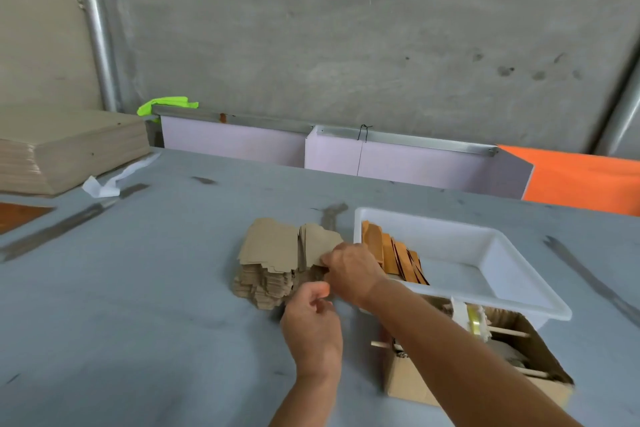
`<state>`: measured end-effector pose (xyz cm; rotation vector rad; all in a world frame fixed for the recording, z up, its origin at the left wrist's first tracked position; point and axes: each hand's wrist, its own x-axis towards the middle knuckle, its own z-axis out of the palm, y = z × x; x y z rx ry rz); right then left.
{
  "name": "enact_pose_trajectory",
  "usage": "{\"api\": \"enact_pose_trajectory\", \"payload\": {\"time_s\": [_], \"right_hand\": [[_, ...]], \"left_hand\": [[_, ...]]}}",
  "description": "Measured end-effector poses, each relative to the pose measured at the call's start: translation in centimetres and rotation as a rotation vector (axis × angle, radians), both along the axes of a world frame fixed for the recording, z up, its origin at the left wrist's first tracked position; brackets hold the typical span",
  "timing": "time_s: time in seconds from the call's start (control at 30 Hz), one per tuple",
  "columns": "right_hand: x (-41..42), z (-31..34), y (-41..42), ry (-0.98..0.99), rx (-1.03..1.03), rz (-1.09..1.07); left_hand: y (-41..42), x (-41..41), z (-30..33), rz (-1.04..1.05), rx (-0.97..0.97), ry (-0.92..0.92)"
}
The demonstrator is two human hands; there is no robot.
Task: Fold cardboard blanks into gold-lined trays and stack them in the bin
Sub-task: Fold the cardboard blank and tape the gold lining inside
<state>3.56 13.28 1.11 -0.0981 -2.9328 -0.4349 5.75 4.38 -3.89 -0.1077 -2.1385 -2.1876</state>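
Observation:
A pile of flat brown cardboard blanks (270, 260) lies on the grey table, left of a white plastic bin (491, 253). Folded gold-lined trays (391, 255) stand stacked on edge at the bin's left end. My right hand (349, 272) reaches across to the pile's right side and pinches the edge of the top blank (318, 243), which is lifted a little. My left hand (311, 322) hovers just in front of the pile with its fingers loosely curled, and I cannot tell whether it touches a blank.
An open cardboard box (485, 367) with sticks and a tape roll sits under the bin's near edge. A thick stack of board sheets (69, 149) lies at the far left. Metal strips (62, 222) lie on the table left and right. Lilac panels (381, 156) line the back.

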Motion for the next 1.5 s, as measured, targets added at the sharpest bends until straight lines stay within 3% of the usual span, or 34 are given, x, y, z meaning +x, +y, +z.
{"api": "enact_pose_trajectory", "payload": {"time_s": [0.13,0.53,0.77,0.9,1.13,1.27,1.5], "right_hand": [[0.2,-1.0,-0.5,0.070,0.085,0.009],[1.8,-0.7,-1.7,0.185,-0.147,-0.136],[3.5,1.2,-2.9,0.604,-0.138,-0.180],[4.0,2.8,-2.4,0.687,-0.170,-0.217],[8.0,3.5,-0.1,0.688,-0.894,-0.260],[13.4,2.1,0.5,0.587,-1.335,-0.307],[21.2,0.8,0.9,0.443,-1.721,-0.376]], "left_hand": [[-0.6,0.0,0.1,-0.008,0.026,-0.009],[-2.3,0.3,0.7,0.003,0.029,-0.008],[-2.5,0.9,0.9,-0.014,0.048,-0.008],[-2.4,1.1,1.2,-0.011,0.060,0.006],[-2.3,2.4,2.7,-0.002,0.226,-0.028],[-2.8,3.7,3.7,-0.088,0.272,-0.124],[-2.9,6.8,3.2,-0.336,0.245,-0.234]]}}
